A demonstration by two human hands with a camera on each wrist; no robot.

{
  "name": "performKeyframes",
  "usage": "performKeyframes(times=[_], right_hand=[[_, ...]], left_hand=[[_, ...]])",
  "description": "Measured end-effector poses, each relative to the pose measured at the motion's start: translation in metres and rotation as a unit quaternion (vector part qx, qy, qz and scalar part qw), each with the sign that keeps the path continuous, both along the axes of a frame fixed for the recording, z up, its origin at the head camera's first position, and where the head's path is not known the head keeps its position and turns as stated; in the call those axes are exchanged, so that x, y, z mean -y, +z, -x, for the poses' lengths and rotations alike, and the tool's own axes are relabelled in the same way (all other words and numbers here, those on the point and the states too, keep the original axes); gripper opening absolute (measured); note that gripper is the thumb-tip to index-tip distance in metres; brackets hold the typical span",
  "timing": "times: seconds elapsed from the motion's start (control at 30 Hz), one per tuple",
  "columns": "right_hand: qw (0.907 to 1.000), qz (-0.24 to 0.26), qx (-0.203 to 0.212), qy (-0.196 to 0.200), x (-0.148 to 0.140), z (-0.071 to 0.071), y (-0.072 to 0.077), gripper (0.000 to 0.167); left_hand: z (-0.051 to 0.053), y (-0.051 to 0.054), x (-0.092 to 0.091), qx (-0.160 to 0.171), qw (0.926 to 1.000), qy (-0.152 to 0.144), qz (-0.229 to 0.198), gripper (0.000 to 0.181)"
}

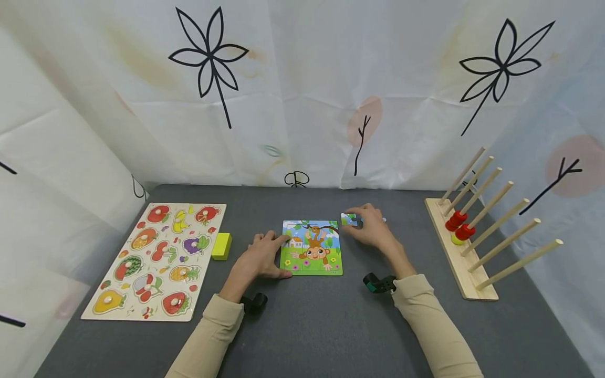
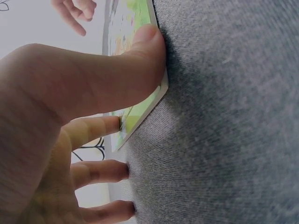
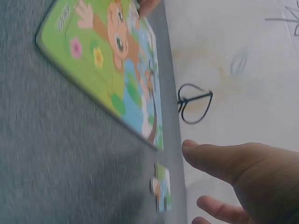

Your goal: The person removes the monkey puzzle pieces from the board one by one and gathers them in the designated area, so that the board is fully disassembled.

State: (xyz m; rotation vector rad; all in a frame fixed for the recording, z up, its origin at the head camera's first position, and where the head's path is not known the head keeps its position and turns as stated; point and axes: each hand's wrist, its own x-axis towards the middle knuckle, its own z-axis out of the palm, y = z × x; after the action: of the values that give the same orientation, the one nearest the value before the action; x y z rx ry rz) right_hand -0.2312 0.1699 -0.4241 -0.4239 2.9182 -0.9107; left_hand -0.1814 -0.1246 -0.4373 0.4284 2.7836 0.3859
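Observation:
A square jigsaw puzzle (image 1: 312, 257) with a hanging monkey on a green and blue scene lies flat in the middle. My left hand (image 1: 266, 254) rests at its left side, thumb on the lower left corner and index finger touching the left edge. In the left wrist view the other fingers of the left hand (image 2: 93, 172) stand spread on the tabletop. Right of the puzzle, a loose jigsaw piece (image 1: 348, 219) lies beside my right hand (image 1: 373, 227). The right wrist view shows the jigsaw piece (image 3: 162, 189) apart from the right thumb (image 3: 210, 156); that hand holds nothing visible.
A fruit peg board (image 1: 158, 262) lies at the left, with a yellow block (image 1: 221, 247) by its right edge. On the right stands a wooden rack (image 1: 460, 257) of upright pegs, with red and yellow beads (image 1: 460, 231). A white patterned curtain (image 1: 302, 94) closes off the back.

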Motion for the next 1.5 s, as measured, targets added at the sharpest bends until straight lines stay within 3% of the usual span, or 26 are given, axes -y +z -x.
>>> performKeyframes(times=[0.43, 0.6, 1.2, 1.5], right_hand=[[0.9983, -0.004, -0.004, 0.058, 0.027, -0.008, -0.004, 0.042], [0.9973, -0.014, 0.013, 0.071, 0.035, -0.011, -0.005, 0.043], [0.9922, -0.051, 0.063, 0.095, 0.048, -0.012, -0.007, 0.037], [0.9922, -0.060, 0.075, 0.080, 0.051, -0.011, -0.004, 0.037]], left_hand=[[0.000, -0.001, 0.001, -0.001, 1.0000, -0.002, -0.002, 0.089], [0.000, -0.001, 0.001, -0.001, 1.0000, -0.002, -0.001, 0.089], [0.001, 0.001, 0.000, 0.004, 1.0000, 0.000, 0.000, 0.090], [0.000, 0.000, 0.000, 0.001, 1.0000, 0.000, 0.001, 0.089]])
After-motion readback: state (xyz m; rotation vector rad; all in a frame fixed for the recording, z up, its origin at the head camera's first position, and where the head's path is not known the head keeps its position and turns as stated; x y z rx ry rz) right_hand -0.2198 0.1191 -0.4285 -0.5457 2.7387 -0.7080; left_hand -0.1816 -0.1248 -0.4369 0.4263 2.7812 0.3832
